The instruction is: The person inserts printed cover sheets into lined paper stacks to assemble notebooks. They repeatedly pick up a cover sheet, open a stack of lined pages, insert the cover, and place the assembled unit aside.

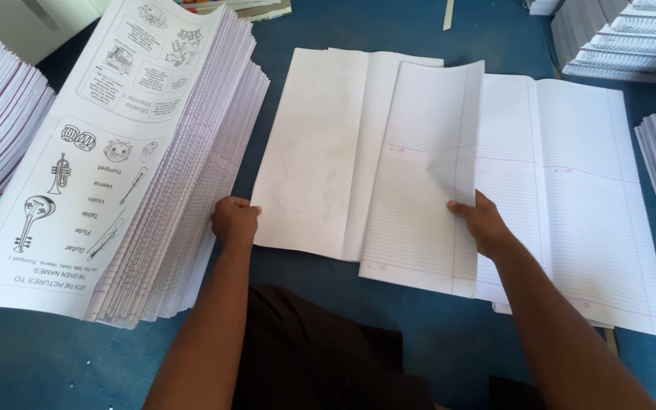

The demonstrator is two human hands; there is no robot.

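Working across the blue table (419, 334), we have a tall fanned stack of printed white sheets (115, 175) at left. Our right hand (484, 222) pinches a ruled white sheet (419, 182), lifting it; our left hand (234, 220) is closed on a blank folded sheet (305, 152). Next, we judge, comes aligning edges.

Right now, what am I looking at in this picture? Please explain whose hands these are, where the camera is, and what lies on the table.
The one picture comes from a camera on a person's head, looking down at their own bare hands. On the blue table lie paper piles. The left hand touches the edge of a tall fanned stack of printed sheets beside a blank folded sheet. The right hand pinches and lifts a ruled sheet above a ruled pile.
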